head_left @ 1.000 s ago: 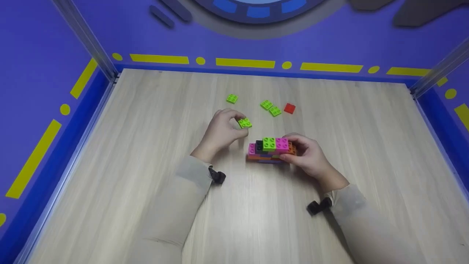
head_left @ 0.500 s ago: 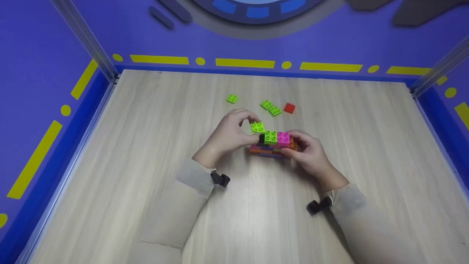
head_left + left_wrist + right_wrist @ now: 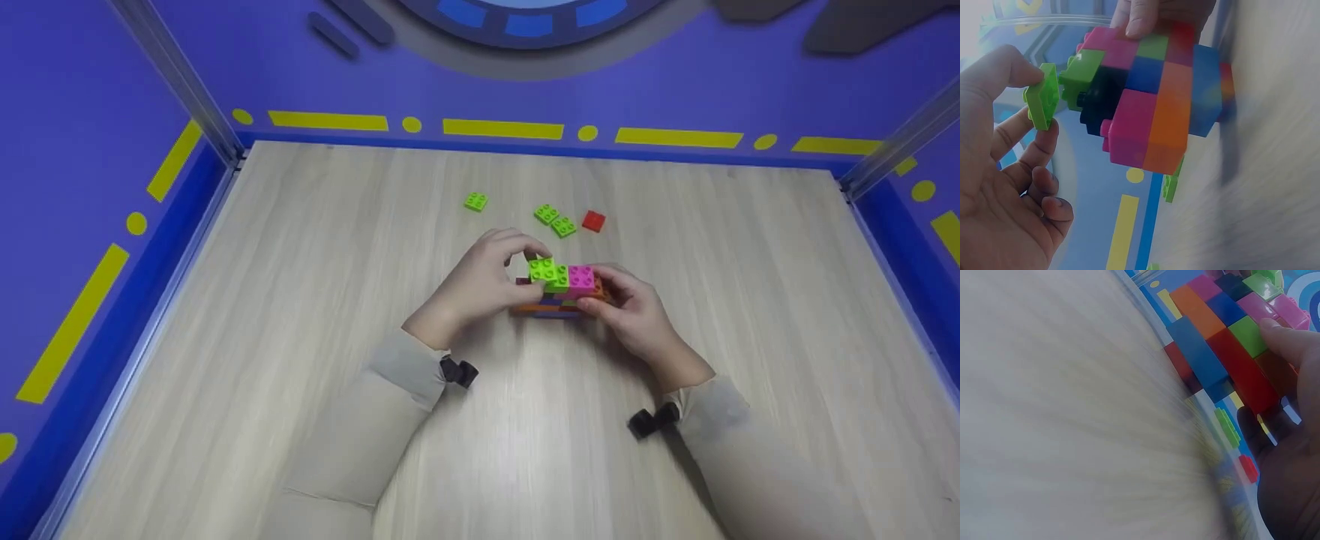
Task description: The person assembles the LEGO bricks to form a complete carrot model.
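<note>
My left hand [image 3: 480, 281] pinches a thin lime-green toy brick [image 3: 1045, 97] between thumb and fingertips. It is held just above the upper left part of a stack of toy bricks [image 3: 581, 276]; the left wrist view shows a small gap between its hollow underside and a green brick's [image 3: 1079, 70] studs. Pink, black, blue, orange and red bricks [image 3: 1241, 363] make up the rest of the stepped stack. At the stack's right end my right hand [image 3: 637, 315] grips it, thumb on the near side, other fingers partly hidden behind.
Beyond the hands on the wooden table [image 3: 337, 240] lie a thin green brick [image 3: 475, 201], two more green bricks [image 3: 554, 220] with corners close together, and a red brick [image 3: 593, 221]. Purple-blue panels [image 3: 525, 90] wall the table at the back and sides.
My left hand has carried the thin green brick rightward, from beside the stack to above its green top brick. The right hand stays on the stack, which has shifted slightly away.
</note>
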Demonstrator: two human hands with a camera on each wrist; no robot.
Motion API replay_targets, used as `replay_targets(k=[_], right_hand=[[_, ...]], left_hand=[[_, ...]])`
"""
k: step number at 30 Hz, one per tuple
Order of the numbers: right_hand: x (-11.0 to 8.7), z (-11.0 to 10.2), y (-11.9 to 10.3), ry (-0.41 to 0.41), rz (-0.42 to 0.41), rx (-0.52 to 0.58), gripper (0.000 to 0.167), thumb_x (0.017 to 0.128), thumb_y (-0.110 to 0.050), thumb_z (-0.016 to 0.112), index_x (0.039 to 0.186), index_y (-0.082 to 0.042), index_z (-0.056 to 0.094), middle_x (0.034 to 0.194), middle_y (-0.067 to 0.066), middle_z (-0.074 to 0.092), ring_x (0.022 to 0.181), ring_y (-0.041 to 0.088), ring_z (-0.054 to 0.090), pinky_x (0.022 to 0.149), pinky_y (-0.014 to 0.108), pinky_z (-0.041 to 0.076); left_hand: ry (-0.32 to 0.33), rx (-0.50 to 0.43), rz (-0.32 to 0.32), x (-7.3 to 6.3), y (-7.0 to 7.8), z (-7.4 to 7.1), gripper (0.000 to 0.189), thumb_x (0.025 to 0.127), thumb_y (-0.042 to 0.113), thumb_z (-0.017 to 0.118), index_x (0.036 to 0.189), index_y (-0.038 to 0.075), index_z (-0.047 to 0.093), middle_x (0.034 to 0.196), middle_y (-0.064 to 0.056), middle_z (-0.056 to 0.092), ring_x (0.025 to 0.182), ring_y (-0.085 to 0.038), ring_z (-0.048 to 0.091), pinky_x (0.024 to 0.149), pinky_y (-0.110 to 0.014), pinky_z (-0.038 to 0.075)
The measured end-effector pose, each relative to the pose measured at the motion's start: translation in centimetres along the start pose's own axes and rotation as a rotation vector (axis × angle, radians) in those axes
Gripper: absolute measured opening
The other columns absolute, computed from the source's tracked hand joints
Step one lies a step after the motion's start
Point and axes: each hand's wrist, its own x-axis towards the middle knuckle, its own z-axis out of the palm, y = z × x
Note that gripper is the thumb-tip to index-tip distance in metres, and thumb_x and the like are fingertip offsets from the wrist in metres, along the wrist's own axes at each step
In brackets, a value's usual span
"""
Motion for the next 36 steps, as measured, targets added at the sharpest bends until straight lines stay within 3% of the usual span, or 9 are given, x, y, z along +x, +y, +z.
replay_targets(k=[9,36], right_hand=[[-0.01,-0.02,-0.13,-0.010,0.003,0.008,0.047,0.101,0.001,0.082,0.146,-0.001,0.072,0.132,-0.010,0.076,0.124,0.010,0.070,0.109,0.019,0.057],[-0.06,0.03,-0.12,-0.004,0.007,-0.011,0.045,0.101,-0.001,0.082,0.146,-0.002,0.072,0.133,-0.010,0.075,0.125,0.010,0.070,0.109,0.018,0.056]], left_hand=[[-0.011,-0.004,-0.001,0.05,-0.18,0.34,0.036,0.093,0.019,0.086,0.128,0.017,0.081,0.128,-0.002,0.074,0.128,-0.021,0.060,0.112,-0.048,0.052],[0.009,-0.008,-0.007,-0.05,0.28,0.67,0.035,0.093,0.019,0.082,0.128,0.017,0.084,0.131,-0.002,0.070,0.133,-0.023,0.059,0.117,-0.046,0.053]])
